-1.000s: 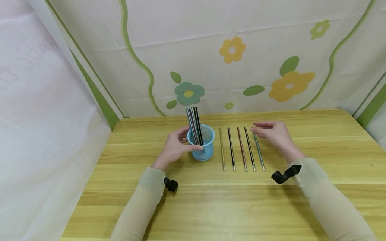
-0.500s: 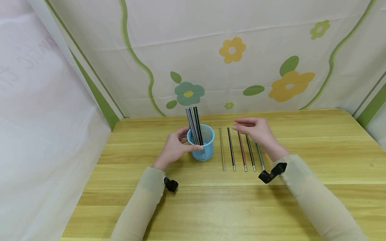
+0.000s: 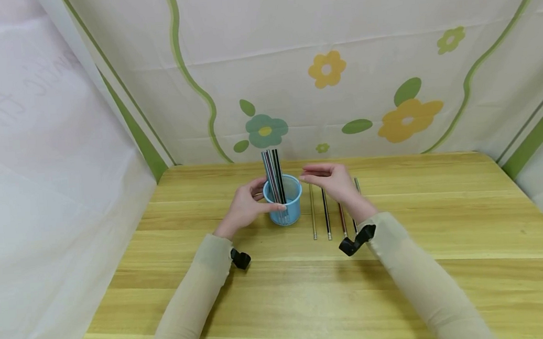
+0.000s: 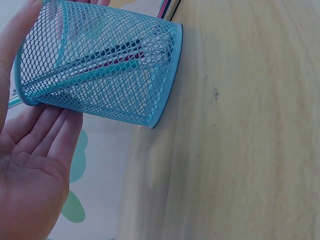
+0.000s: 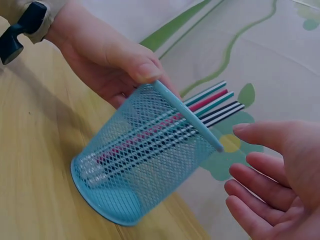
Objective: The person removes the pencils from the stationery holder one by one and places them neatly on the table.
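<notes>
A light-blue mesh pencil cup (image 3: 294, 211) stands upright on the table, with several striped pencils (image 5: 212, 102) leaning inside, their eraser ends down. My left hand (image 3: 245, 208) holds the cup from the left, thumb over the near rim and fingers around the far side. Beside the right of the rim hovers my right hand (image 3: 335, 182); in the right wrist view its relaxed fingers hold nothing. A row of separate pencils lies to the cup's right: a gold pencil (image 3: 313, 214), a black pencil (image 3: 327, 218), a red pencil (image 3: 343, 219) and others partly hidden under my right hand and wrist.
The wooden table (image 3: 290, 304) spans the front and both sides. A white cloth backdrop (image 3: 265, 75) printed with flowers rises at its back edge, and another white cloth (image 3: 55, 184) hangs on the left. Black camera mounts (image 3: 241, 259) are strapped to both wrists.
My right hand has moved left from the teal pencil at the row's far end, passing over the pencils to the cup's side. My left hand and the cup have stayed put.
</notes>
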Demonstrator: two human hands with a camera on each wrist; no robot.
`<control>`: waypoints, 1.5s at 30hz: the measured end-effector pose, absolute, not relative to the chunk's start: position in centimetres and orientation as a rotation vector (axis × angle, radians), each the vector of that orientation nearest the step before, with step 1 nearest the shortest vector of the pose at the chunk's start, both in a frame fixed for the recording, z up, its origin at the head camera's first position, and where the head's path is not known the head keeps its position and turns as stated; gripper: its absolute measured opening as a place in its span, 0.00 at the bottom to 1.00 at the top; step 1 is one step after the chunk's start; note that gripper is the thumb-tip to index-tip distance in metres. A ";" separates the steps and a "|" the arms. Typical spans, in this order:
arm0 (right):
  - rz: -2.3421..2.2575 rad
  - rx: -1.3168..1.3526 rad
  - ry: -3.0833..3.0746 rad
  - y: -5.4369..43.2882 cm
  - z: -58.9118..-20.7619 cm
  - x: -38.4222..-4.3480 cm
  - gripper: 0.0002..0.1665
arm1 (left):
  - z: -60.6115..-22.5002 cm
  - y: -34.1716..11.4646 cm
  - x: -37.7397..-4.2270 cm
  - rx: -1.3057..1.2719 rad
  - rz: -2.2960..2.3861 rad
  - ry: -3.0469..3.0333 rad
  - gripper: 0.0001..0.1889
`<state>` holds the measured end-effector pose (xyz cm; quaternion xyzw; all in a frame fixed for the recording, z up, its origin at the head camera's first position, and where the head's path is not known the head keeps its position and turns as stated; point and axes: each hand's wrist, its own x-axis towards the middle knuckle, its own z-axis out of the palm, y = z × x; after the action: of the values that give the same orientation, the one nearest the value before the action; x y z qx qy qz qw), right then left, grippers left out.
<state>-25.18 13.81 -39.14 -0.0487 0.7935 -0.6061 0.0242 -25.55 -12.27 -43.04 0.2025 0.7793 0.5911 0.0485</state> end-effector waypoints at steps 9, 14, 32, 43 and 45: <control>-1.880 -0.186 2.412 11.0 -39.2 -25.9 0.23 | -43.1 -12.3 -25.5 0.642 1.801 2.376 0.41; -1.900 -0.191 2.405 9.9 -39.4 -26.4 0.24 | -43.1 -12.3 -25.5 0.645 1.817 2.364 0.40; -1.957 -0.205 2.432 9.0 -39.5 -27.3 0.20 | -43.2 -12.4 -25.6 0.655 1.823 2.355 0.40; -1.967 -0.156 2.403 8.6 -39.1 -27.2 0.19 | -43.3 -12.4 -25.6 0.645 1.815 2.364 0.41; -1.970 -0.140 2.395 8.6 -39.1 -27.2 0.19 | -43.3 -12.4 -25.6 0.645 1.815 2.362 0.41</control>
<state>-27.24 8.57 -39.09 -0.0452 0.7713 -0.6346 0.0188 -25.62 -12.45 -43.28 0.2113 0.7741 0.5949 0.0470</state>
